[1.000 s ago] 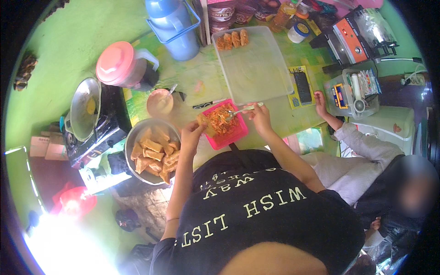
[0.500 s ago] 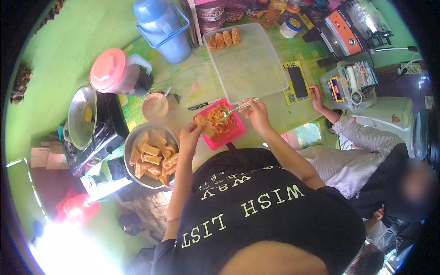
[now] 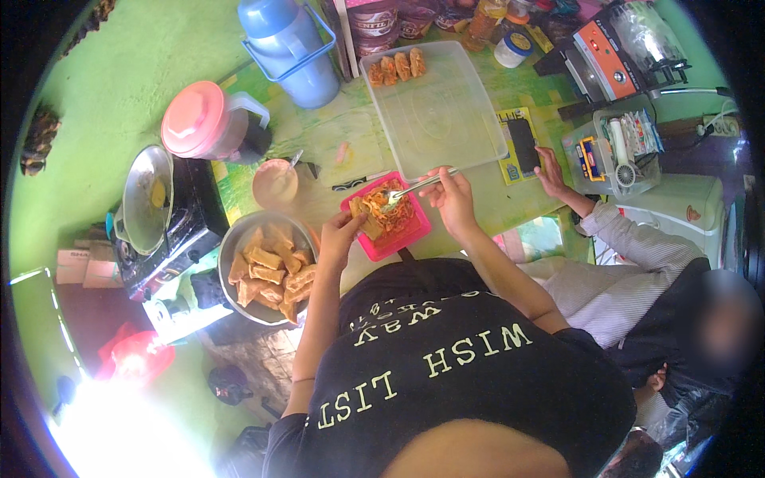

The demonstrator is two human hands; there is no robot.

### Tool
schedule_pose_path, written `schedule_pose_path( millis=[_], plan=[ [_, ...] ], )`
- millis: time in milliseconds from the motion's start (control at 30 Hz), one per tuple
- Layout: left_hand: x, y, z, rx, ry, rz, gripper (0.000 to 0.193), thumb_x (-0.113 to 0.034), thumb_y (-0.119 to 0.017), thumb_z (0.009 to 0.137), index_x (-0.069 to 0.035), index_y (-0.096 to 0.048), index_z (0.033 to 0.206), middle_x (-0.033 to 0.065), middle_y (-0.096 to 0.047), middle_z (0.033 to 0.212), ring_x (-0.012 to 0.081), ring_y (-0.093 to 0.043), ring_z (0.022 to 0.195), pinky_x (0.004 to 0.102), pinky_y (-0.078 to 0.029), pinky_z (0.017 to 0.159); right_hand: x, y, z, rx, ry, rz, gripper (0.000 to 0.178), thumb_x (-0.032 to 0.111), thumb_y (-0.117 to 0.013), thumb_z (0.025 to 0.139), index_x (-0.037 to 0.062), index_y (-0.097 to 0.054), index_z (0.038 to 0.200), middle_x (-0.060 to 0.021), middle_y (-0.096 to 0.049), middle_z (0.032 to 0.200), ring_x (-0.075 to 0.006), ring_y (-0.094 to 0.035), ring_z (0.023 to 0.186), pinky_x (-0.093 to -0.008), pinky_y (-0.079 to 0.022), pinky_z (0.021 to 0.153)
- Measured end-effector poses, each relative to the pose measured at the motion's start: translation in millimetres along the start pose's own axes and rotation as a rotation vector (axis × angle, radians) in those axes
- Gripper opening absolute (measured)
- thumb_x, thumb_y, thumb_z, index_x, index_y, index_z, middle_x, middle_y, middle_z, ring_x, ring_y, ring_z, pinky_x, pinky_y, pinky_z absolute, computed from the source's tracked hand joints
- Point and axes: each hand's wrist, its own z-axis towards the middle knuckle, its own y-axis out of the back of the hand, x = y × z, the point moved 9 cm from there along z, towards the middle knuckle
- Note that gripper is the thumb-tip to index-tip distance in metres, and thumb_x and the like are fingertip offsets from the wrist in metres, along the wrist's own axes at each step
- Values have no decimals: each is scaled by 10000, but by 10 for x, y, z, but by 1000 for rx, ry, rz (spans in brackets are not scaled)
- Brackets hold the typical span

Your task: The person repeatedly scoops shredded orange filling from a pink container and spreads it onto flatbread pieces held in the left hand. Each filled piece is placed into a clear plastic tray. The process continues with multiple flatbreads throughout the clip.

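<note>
My left hand (image 3: 341, 237) is closed on a piece of golden-brown fried tofu (image 3: 370, 229), held at the left side of a pink square container (image 3: 404, 246). Orange shredded filling (image 3: 396, 217), like noodles or vegetables, lies inside the container. In my right hand (image 3: 452, 201) is a metal spoon (image 3: 413, 187), its tip down in the filling. Left of my left forearm stands a round metal bowl (image 3: 224, 280) heaped with several brown tofu pieces (image 3: 265, 276). Several filled pieces (image 3: 398, 66) sit in a row at the far end of a clear plastic tray (image 3: 442, 111).
Back left are a blue flask (image 3: 295, 68), a pink-lidded pitcher (image 3: 195, 119) and a small pink bowl (image 3: 275, 187). A wok (image 3: 149, 203) rests on the stove at left. At right, another person's hand (image 3: 551, 171) is beside a phone (image 3: 523, 146); a plastic bin (image 3: 598, 171) stands beyond.
My left hand has shifted slightly right with the tofu, further over the pink container. The other person's hand has come closer to the phone. The whole view has shifted slightly.
</note>
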Motion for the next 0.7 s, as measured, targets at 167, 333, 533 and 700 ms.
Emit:
schedule_pose_path(
  millis=[167, 333, 533, 700],
  plan=[
    [-36, -39, -40, 12, -1, -74, 260, -159, -567, 827, 29, -582, 1006, 20, -586, 829, 64, -484, 676, 183, -367, 581, -13, -43, -41, 4, -2, -54, 275, 275, -396, 942, 14, -476, 914, -176, -617, 846, -151, -591, 601, -221, -416, 474],
    [5, -38, -30, 63, 20, -43, 280, -161, -546, 828, 28, -567, 1034, 31, -584, 879, 86, -509, 756, 211, -397, 646, 4, -84, -82, 35, 28, -76, 282, 275, -377, 948, 14, -473, 908, -164, -615, 824, -129, -578, 575, -209, -405, 447],
    [71, -35, -18, 40, 64, -65, 297, -175, -543, 844, 20, -553, 1069, 41, -588, 932, 110, -534, 825, 229, -415, 706, -39, -79, -62, 33, 6, -73, 279, 256, -356, 954, 8, -473, 904, -156, -612, 834, -119, -568, 573, -206, -409, 452],
    [157, 18, 41, 53, 62, -75, 290, -186, -542, 855, 16, -558, 1064, 40, -591, 937, 109, -534, 825, 232, -418, 706, -18, -88, -72, 70, 2, -72, 262, 272, -389, 945, 28, -482, 921, -149, -607, 856, -143, -579, 627, -223, -405, 516]
  ],
)
